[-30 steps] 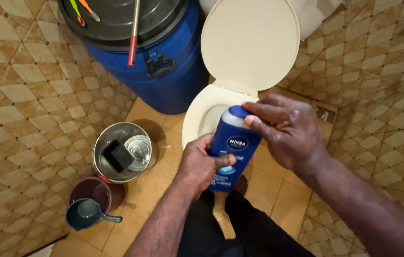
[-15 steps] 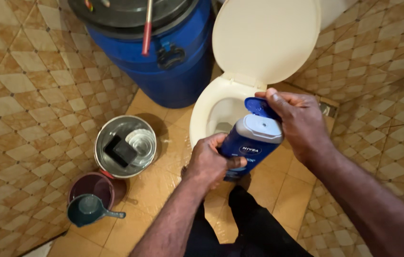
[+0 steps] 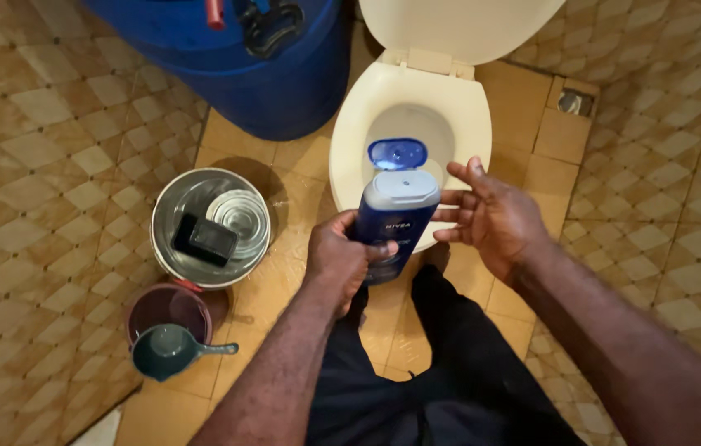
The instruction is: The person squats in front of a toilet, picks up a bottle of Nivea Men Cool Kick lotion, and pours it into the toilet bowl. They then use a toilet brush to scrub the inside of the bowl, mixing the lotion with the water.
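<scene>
Bottle, blue with flip cap already open, sits upright above the toilet bowl rim; nothing visibly poured. Left hand wraps its lower body; right hand is spread open beside it, empty. Metal bucket stands well left.

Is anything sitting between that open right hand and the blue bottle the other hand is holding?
Nothing visible does. The left hand grips the blue bottle around its lower body, with the flip cap open. The right hand is open just beside the bottle's right side, fingers spread, with only a bare gap between them, above the toilet bowl.
</scene>
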